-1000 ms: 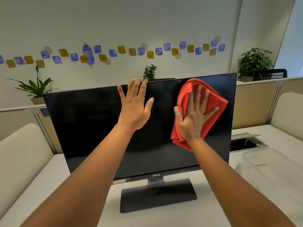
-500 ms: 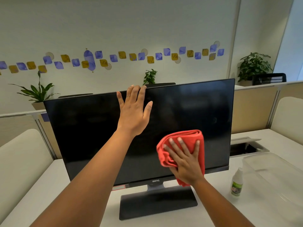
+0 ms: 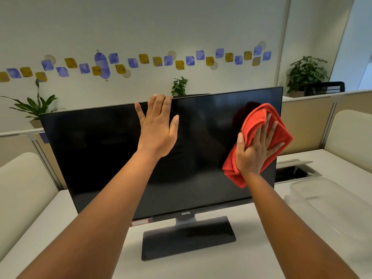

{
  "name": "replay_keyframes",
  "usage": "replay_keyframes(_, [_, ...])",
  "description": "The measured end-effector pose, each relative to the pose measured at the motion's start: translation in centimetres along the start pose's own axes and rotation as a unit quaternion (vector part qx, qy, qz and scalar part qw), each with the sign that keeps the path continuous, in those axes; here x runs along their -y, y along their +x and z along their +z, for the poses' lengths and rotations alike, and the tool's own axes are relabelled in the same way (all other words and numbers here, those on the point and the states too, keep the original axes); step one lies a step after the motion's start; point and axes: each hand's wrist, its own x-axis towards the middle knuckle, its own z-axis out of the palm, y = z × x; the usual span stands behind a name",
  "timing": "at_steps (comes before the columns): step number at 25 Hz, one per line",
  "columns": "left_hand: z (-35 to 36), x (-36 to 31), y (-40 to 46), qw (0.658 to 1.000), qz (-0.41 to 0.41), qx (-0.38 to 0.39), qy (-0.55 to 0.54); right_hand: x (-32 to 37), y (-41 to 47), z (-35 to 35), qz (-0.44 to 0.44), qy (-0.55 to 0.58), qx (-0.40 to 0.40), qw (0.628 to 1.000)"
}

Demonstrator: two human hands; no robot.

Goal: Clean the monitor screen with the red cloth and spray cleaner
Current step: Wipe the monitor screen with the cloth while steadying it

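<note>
A black monitor (image 3: 100, 158) stands on a white desk, its dark screen facing me. My left hand (image 3: 158, 129) lies flat against the screen near the top middle, fingers curled over the upper edge. My right hand (image 3: 255, 147) presses a bunched red cloth (image 3: 253, 121) against the right part of the screen, close to the right edge. The cloth hangs below my wrist. The spray cleaner is hidden behind my right forearm or out of sight.
The monitor's flat black stand (image 3: 187, 236) rests on the white desk (image 3: 50, 228). A clear plastic box (image 3: 332, 208) sits at the right. An open cable hatch (image 3: 296, 171) lies behind it. Partitions and potted plants (image 3: 307, 72) stand behind.
My right hand swept the red cloth down from the upper middle to the lower screen, then up and right to the right edge. The left hand stayed at the top edge.
</note>
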Motion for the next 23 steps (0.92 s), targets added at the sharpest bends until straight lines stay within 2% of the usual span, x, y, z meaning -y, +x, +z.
replay_keyframes(5, [0.3, -0.1, -0.3, 1.0, 0.004, -0.01, 0.014, -4.7, -7.4, 0.7, 0.093, 0.013, 0.032, 0.995])
replay_keyframes(9, [0.4, -2.0, 0.0, 0.994, -0.046, -0.035, 0.089, -4.9, -9.0, 0.9, 0.141, 0.015, 0.04, 0.989])
replay_keyframes(10, [0.7, -2.9, 0.2, 0.993, -0.047, -0.033, 0.1, -4.8, -8.9, 0.9, 0.139, 0.009, 0.035, 0.99])
replay_keyframes(14, [2.9, -6.5, 0.6, 0.996, 0.033, 0.02, 0.082, -4.5, -8.0, 0.6, 0.102, -0.008, 0.03, 0.994])
replay_keyframes(18, [3.3, -6.7, 0.8, 0.998, 0.028, 0.027, 0.048, -2.8, -3.2, -0.4, 0.017, -0.007, 0.03, 0.999])
replay_keyframes(23, [2.8, -6.8, 1.2, 0.998, 0.019, 0.05, 0.021, 1.0, 5.3, -2.0, -0.029, 0.002, 0.031, 0.999])
